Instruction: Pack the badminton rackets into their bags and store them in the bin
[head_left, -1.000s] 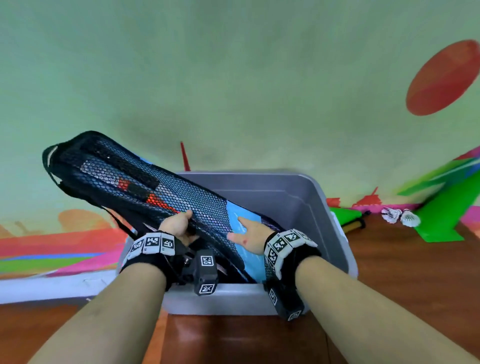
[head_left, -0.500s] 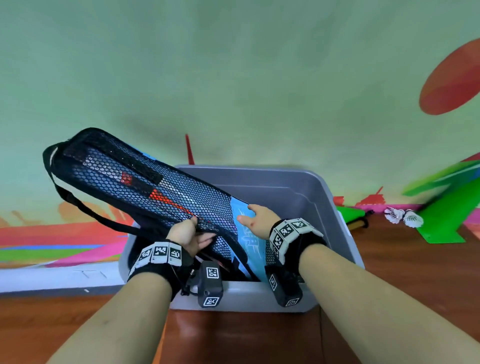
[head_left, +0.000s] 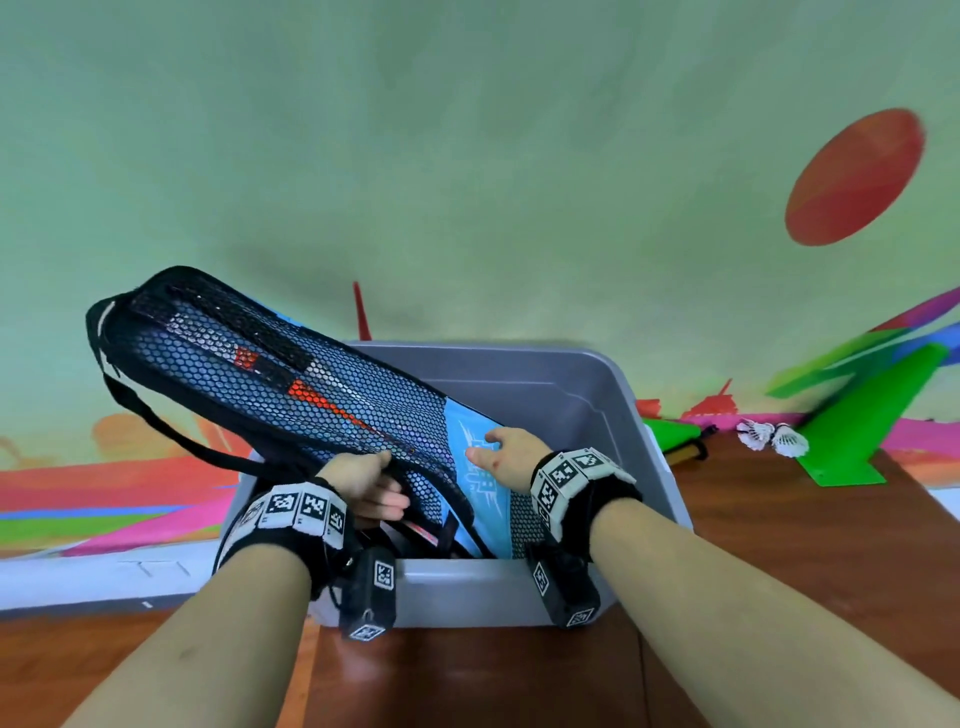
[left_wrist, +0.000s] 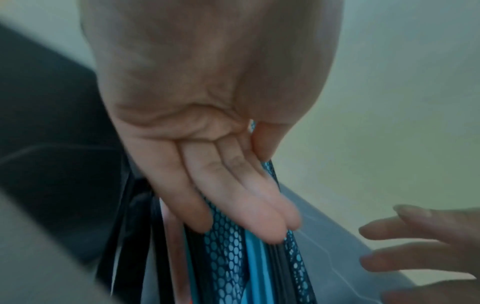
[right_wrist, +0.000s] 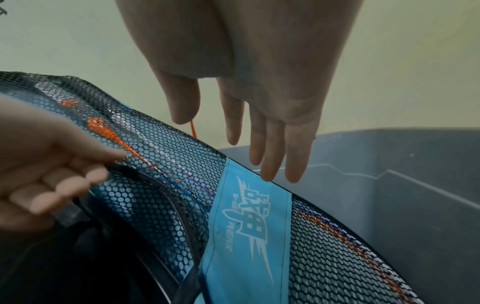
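Observation:
A black-mesh and blue racket bag with rackets inside lies slanted. Its wide end is down in the grey bin and its narrow end sticks out up-left over the rim. My left hand pinches the bag's near edge, thumb on the mesh and fingers curled beneath. My right hand rests on the blue band with straight fingers. In the left wrist view the left hand lies along the bag. In the right wrist view the right hand touches the bag at its far edge.
The bin stands on a brown wooden surface against a painted green wall. Two white shuttlecocks and a green stand lie to the right of it. A black strap hangs from the bag over the bin's left side.
My left hand has slid a little lower along the bag's near edge. The right hand has shifted slightly up the blue band. The bag keeps about the same slant.

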